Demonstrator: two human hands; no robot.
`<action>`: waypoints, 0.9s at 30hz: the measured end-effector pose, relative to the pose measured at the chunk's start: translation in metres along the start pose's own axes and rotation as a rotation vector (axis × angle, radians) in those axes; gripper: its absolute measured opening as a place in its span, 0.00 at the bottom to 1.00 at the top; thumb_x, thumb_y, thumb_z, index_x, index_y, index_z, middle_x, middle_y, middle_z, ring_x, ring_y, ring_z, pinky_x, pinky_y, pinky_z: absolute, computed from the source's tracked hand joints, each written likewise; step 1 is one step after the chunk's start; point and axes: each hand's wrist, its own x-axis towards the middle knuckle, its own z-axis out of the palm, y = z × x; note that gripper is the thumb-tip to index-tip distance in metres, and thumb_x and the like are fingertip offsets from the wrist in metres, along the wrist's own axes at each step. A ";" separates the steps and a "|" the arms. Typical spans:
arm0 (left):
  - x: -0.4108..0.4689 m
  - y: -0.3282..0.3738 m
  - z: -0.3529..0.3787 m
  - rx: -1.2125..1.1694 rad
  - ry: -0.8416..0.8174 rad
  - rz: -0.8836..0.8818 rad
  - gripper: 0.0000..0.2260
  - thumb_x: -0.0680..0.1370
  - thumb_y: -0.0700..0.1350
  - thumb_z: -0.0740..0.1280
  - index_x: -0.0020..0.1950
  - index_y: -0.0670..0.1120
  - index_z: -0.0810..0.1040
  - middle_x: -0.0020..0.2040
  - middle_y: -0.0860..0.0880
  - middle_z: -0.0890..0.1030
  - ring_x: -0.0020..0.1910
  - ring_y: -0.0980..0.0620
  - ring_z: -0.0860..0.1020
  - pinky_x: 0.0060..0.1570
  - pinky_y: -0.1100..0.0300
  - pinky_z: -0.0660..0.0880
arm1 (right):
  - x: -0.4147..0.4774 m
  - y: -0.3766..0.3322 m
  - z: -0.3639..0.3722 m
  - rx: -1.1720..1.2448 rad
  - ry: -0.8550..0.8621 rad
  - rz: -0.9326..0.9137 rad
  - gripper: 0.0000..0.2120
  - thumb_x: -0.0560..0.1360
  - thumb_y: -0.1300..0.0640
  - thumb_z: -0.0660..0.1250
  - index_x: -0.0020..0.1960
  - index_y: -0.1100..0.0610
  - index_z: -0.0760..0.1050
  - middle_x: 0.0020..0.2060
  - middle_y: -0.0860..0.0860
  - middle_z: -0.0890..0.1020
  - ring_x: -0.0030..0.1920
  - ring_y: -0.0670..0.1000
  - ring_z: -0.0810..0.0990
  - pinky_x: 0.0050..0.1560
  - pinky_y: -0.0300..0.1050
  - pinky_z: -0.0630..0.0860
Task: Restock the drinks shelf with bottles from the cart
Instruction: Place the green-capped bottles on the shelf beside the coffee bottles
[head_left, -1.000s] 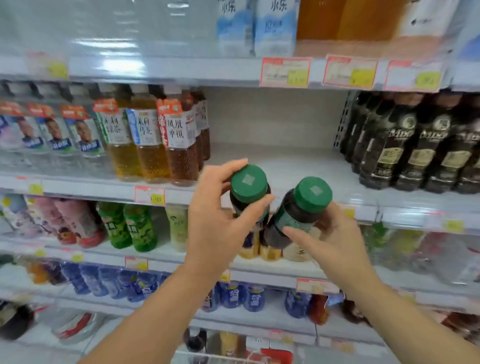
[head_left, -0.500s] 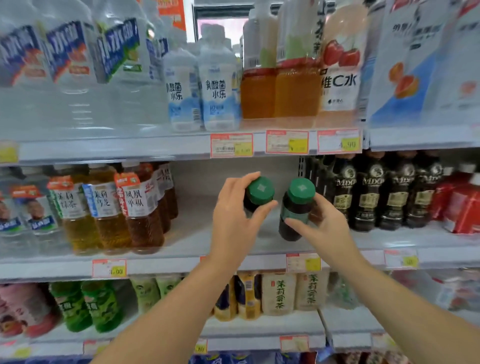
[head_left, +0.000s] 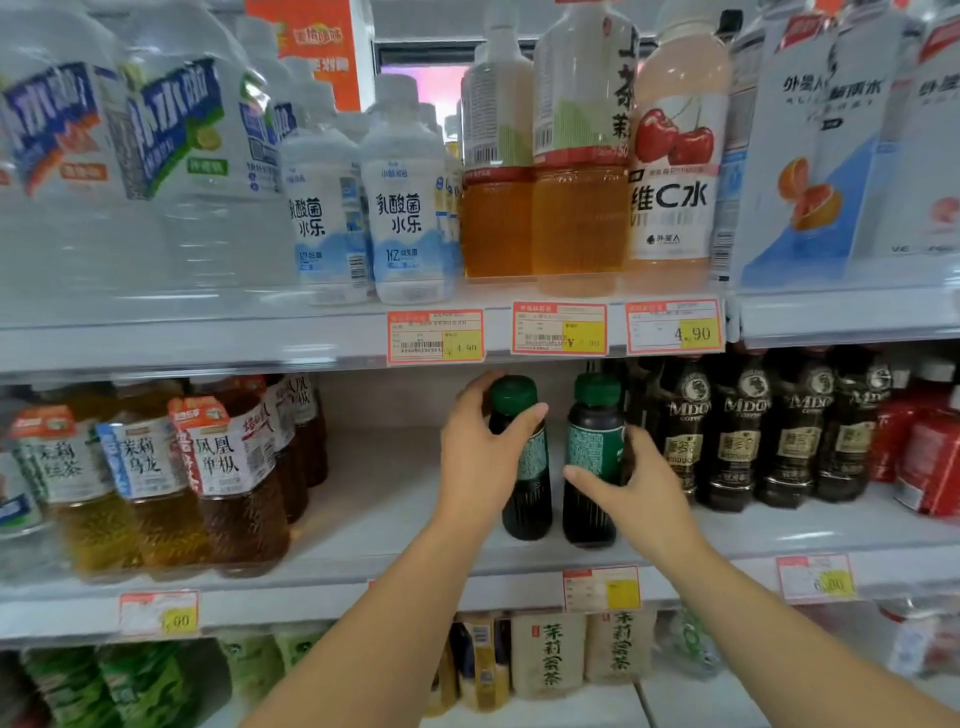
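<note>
Half a second ago the two dark bottles were held in the air, the right one tilted. Now both stand upright on the middle shelf (head_left: 384, 499), with their bases on the board, side by side and almost touching. The view has also risen since a second ago, so the top shelf (head_left: 208, 338) now shows.

The left hand (head_left: 480, 462) grips the left bottle (head_left: 532, 499) high up. Its thumb lies across the front just under the green cap, and the fingers curl behind the neck. The right hand (head_left: 641, 493) holds the right bottle (head_left: 589, 447) lower. Its thumb presses the front under the green label, and its fingers wrap the far side. Both forearms reach in from 6 o'clock.

At 3 o'clock from the pair, just beside the right bottle, stands a row of black coffee bottles (head_left: 737, 436). At 9 o'clock, well apart across bare board, stand tea bottles (head_left: 228, 483) with amber and brown liquid. At 12 o'clock, price tags (head_left: 435, 336) hang on the top shelf's edge. Above them are white drink bottles (head_left: 405, 208) and large bottles of orange tea (head_left: 576, 218). At 6 o'clock, on the shelf below, stand pale containers (head_left: 550, 654) with green lettering.
</note>
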 end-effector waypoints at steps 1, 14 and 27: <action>0.004 0.000 0.001 0.005 -0.002 -0.003 0.18 0.73 0.47 0.71 0.62 0.52 0.72 0.53 0.55 0.78 0.48 0.65 0.75 0.46 0.77 0.70 | -0.002 0.003 0.002 -0.004 -0.027 0.006 0.29 0.69 0.55 0.74 0.65 0.53 0.66 0.50 0.46 0.77 0.51 0.46 0.76 0.50 0.39 0.70; -0.005 -0.022 0.003 0.034 -0.319 -0.141 0.24 0.75 0.46 0.69 0.66 0.56 0.62 0.51 0.63 0.73 0.53 0.63 0.73 0.44 0.75 0.68 | -0.001 0.022 0.008 -0.253 0.010 -0.008 0.33 0.64 0.50 0.77 0.64 0.57 0.67 0.54 0.52 0.74 0.56 0.51 0.74 0.51 0.43 0.72; -0.020 -0.053 -0.011 0.238 -0.108 -0.141 0.29 0.70 0.47 0.74 0.66 0.52 0.65 0.55 0.56 0.68 0.55 0.58 0.70 0.56 0.63 0.67 | 0.014 0.026 0.012 -0.367 -0.083 0.063 0.26 0.70 0.54 0.72 0.62 0.60 0.66 0.56 0.56 0.79 0.57 0.57 0.77 0.52 0.45 0.74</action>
